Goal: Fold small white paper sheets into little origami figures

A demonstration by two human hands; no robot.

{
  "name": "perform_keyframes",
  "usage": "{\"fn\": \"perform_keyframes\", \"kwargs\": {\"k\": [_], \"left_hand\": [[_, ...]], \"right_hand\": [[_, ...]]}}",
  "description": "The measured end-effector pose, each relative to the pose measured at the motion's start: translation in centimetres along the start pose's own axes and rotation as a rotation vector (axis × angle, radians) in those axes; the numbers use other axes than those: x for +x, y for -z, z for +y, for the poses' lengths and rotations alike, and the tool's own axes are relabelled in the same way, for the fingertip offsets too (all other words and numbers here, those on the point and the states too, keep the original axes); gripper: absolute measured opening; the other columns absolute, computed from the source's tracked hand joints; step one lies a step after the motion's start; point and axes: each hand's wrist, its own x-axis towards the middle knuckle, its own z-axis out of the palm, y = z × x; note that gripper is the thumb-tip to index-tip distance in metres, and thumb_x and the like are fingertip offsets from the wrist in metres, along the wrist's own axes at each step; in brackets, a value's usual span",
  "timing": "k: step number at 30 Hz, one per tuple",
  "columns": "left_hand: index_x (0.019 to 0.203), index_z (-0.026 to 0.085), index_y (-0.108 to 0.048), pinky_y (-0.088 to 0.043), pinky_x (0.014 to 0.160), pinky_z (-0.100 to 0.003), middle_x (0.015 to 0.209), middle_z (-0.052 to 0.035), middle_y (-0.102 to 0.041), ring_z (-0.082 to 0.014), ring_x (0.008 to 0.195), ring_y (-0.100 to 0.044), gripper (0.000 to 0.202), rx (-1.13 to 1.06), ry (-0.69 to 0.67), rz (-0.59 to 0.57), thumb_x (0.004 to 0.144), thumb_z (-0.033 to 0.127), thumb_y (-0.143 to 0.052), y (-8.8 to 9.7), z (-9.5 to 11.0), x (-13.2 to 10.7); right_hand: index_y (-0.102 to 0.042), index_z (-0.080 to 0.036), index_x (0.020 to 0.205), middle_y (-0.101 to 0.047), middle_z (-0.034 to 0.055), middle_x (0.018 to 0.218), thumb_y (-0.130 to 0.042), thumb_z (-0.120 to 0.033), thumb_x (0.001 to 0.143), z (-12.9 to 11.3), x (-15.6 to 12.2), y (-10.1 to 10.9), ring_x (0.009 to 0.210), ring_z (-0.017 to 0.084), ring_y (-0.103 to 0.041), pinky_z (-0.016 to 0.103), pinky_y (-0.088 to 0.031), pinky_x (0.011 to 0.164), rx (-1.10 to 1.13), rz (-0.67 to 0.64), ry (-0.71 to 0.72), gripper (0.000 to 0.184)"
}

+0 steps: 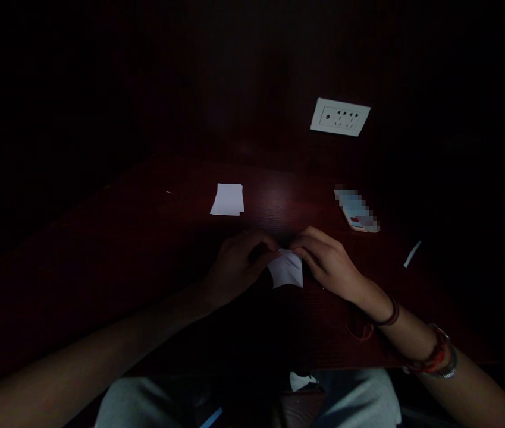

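A small white sheet of paper [287, 272] is held just above the dark red table, its surface slightly creased and bowed. At its upper left corner, my left hand [238, 261] pinches the edge between thumb and fingers. My right hand [330, 261] grips the upper right corner the same way, with the thumb on the near side. Beyond my hands, a stack of white paper sheets [228, 199] lies flat, its edges not quite lined up.
A phone [357, 211] lies at the right of the table [145, 238]. A thin white paper strip [412, 254] is farther right. On the back wall sits a white power socket [340, 117]. The table's near edge runs above my knees. The surroundings are very dark.
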Motion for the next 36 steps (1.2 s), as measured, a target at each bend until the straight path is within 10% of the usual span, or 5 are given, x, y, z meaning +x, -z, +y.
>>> {"fn": "perform_keyframes", "kwargs": {"k": [36], "left_hand": [[0.076, 0.018, -0.054, -0.046, 0.065, -0.017, 0.076, 0.004, -0.061, -0.0076, 0.07, -0.058, 0.004, 0.049, -0.091, 0.096, 0.076, 0.015, -0.057, -0.3, 0.3, -0.1]], "right_hand": [[-0.059, -0.018, 0.079, -0.057, 0.0026, 0.074, -0.047, -0.014, 0.081, -0.8, 0.3, -1.0, 0.071, 0.013, -0.051, 0.025, -0.041, 0.064, 0.134, 0.182, -0.091, 0.012]]}}
